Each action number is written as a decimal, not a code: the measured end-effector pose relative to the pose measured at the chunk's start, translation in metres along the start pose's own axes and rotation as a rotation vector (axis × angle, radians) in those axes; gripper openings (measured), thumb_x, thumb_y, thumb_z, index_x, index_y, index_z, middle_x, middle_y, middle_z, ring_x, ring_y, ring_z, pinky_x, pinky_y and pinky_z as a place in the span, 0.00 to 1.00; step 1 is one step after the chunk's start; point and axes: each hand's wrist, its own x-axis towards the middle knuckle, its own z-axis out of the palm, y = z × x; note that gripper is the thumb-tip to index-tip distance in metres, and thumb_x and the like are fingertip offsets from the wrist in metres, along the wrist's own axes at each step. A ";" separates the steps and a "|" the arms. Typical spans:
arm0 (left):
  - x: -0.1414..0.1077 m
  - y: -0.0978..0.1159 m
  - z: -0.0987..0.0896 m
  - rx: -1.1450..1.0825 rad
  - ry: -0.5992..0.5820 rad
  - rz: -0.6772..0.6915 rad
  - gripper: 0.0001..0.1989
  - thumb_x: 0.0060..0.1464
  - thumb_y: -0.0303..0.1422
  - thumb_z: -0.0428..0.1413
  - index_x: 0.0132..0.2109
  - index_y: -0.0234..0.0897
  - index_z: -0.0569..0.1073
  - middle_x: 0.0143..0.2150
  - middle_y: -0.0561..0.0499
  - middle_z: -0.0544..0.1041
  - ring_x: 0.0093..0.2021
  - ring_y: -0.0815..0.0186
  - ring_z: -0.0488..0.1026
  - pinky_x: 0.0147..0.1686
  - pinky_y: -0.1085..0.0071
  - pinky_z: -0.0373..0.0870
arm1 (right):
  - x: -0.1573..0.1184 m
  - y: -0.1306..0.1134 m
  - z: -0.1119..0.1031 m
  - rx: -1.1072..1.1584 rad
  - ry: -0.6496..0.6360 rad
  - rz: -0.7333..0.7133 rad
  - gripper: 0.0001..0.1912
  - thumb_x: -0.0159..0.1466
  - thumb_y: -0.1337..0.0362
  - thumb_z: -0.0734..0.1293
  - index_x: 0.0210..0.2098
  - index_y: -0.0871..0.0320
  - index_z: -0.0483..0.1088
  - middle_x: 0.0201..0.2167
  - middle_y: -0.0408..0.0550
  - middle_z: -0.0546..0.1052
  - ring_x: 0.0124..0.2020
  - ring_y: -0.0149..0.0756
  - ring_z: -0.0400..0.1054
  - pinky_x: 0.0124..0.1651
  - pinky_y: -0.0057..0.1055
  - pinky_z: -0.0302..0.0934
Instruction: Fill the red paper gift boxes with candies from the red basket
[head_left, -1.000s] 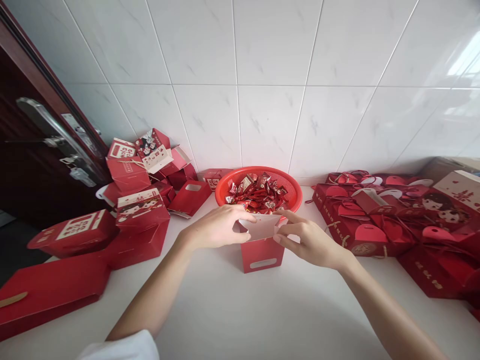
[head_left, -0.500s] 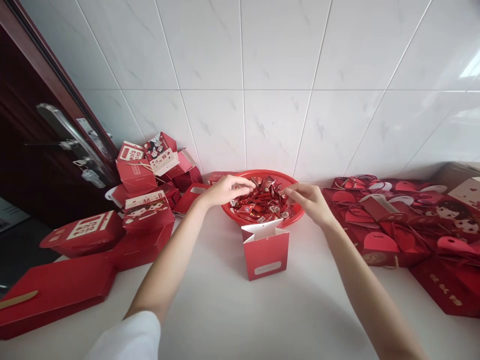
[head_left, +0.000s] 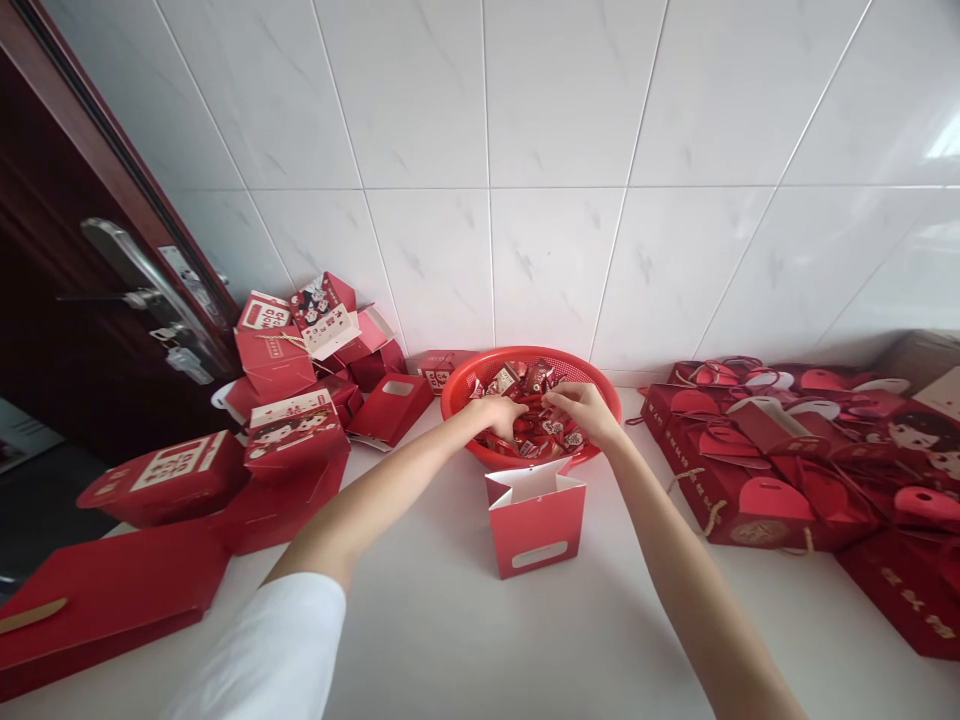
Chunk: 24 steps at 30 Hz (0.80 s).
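Note:
A red plastic basket (head_left: pixel 609 395) holds a heap of red-wrapped candies (head_left: pixel 551 428), and both hands are inside its rim. My left hand (head_left: pixel 499 413) reaches down among the candies on the left side, thumb and fingers apart, tips partly hidden. On the right side, my right hand (head_left: pixel 585 408) has its thumb and forefinger drawn together just above the candies; whatever lies between them is too small to make out. Directly in front of the basket stands a red paper gift box (head_left: pixel 536 530), upright, its pale-lined top open.
At left, several red boxes (head_left: pixel 292 435) are piled beside a dark door with a metal handle (head_left: pixel 139 270). Several rows of red handled gift boxes (head_left: pixel 765 500) fill the right side. White wall tiles (head_left: pixel 555 250) rise behind the white table (head_left: pixel 450 620).
My left hand has moved right and down into the candies. My right hand has shifted left, further over the basket. The view has tilted slightly; the upright gift box stays in front.

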 end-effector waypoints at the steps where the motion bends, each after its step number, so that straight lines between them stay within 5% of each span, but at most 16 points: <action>1: 0.001 0.000 0.001 0.012 0.017 0.017 0.47 0.35 0.43 0.70 0.65 0.44 0.69 0.62 0.37 0.74 0.58 0.39 0.71 0.52 0.55 0.70 | 0.000 0.001 -0.001 0.020 0.004 0.013 0.16 0.54 0.51 0.72 0.27 0.60 0.75 0.26 0.47 0.76 0.24 0.31 0.68 0.28 0.28 0.63; 11: 0.020 -0.029 0.014 -0.442 0.383 0.116 0.15 0.53 0.43 0.57 0.42 0.38 0.78 0.44 0.45 0.79 0.47 0.54 0.74 0.46 0.65 0.69 | -0.001 0.003 0.001 0.051 0.042 0.042 0.14 0.54 0.54 0.70 0.27 0.60 0.75 0.24 0.46 0.75 0.25 0.32 0.68 0.27 0.28 0.62; 18: 0.022 -0.029 0.016 -0.733 0.547 0.192 0.10 0.53 0.39 0.52 0.29 0.38 0.66 0.28 0.54 0.68 0.32 0.65 0.67 0.34 0.69 0.64 | 0.003 0.009 0.001 0.112 0.244 0.102 0.11 0.51 0.61 0.69 0.34 0.59 0.75 0.34 0.48 0.79 0.34 0.36 0.73 0.34 0.30 0.67; 24: 0.021 -0.031 0.015 -0.915 0.589 0.270 0.09 0.50 0.39 0.53 0.30 0.38 0.68 0.32 0.53 0.72 0.37 0.64 0.70 0.40 0.69 0.66 | 0.003 0.010 0.003 0.208 0.226 0.173 0.18 0.50 0.66 0.72 0.42 0.56 0.73 0.31 0.44 0.79 0.34 0.38 0.75 0.37 0.33 0.70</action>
